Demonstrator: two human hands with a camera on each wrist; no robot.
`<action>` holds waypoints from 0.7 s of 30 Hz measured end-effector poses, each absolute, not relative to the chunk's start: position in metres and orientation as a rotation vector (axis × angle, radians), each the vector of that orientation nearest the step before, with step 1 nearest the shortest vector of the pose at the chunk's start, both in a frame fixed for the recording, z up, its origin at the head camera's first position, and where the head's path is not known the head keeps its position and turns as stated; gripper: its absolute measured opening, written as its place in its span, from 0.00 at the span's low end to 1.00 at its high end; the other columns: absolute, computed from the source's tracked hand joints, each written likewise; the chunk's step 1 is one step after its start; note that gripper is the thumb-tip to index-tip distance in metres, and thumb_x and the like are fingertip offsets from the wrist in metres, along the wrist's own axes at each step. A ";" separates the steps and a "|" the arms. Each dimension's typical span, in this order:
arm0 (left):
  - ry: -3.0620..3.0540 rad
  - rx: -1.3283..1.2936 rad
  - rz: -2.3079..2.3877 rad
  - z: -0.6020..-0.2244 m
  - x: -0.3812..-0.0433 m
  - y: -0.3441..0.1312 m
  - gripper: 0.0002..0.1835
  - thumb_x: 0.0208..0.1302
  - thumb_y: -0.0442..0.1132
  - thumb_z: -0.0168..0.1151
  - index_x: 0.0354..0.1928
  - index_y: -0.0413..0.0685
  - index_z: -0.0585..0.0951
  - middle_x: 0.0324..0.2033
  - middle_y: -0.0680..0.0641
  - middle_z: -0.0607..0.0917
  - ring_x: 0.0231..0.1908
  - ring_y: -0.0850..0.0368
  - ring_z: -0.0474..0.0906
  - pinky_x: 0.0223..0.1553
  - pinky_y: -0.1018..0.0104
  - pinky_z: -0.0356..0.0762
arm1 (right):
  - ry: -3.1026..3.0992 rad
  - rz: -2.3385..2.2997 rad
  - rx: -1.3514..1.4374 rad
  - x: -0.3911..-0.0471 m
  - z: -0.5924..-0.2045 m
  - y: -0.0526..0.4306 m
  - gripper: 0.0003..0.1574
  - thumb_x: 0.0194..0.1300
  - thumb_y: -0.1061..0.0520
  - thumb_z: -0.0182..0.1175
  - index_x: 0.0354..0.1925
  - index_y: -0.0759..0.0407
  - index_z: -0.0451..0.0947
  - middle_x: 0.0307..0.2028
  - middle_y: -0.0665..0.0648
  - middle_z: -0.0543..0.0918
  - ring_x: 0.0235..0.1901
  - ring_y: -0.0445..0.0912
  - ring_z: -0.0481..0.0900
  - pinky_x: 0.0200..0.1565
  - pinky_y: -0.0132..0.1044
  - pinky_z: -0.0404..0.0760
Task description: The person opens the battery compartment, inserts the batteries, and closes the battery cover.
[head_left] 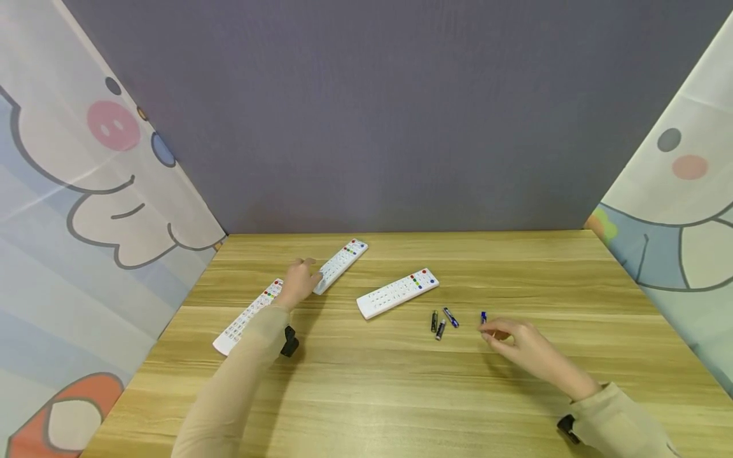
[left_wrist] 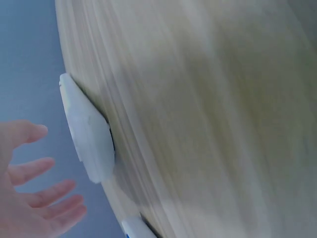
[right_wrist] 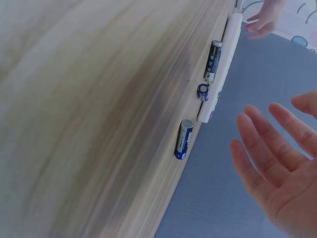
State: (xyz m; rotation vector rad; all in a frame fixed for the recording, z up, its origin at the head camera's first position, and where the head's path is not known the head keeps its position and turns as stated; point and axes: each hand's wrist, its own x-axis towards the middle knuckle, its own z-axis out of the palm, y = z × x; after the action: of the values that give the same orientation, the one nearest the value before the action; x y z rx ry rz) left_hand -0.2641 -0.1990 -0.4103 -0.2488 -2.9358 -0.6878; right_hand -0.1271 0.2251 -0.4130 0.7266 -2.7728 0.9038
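Note:
My left hand hovers beside the near end of a white remote control, its fingers spread. The left wrist view shows the fingers of the left hand apart from that remote, with nothing held. On the right, my right hand hangs over the table close to a blue battery, partly behind the fingertips in the head view. From the right wrist, the right hand has loosely bent fingers with a gap between them and the blue-and-silver battery lying on the wood.
Another white remote lies mid-table, and a third remote is partly covered by the left arm. Between the middle remote and the right hand lie a blue battery and two dark batteries. A grey panel stands behind the table.

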 end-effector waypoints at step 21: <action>-2.956 -0.282 -0.584 -0.425 -0.280 -0.165 0.27 0.59 0.37 0.60 0.58 0.31 0.67 0.50 0.28 0.72 0.49 0.36 0.72 0.53 0.48 0.73 | -2.794 0.929 0.722 -0.126 -0.412 0.225 0.11 0.61 0.60 0.58 0.42 0.63 0.80 0.37 0.54 0.83 0.33 0.34 0.76 0.32 0.32 0.81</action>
State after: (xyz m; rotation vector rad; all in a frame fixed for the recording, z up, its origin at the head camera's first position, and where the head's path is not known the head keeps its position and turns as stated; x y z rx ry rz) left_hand -0.2802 -0.1647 -0.4246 -0.2818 -2.9561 -0.5843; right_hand -0.1262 0.2247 -0.4118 0.7217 -2.7944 0.9290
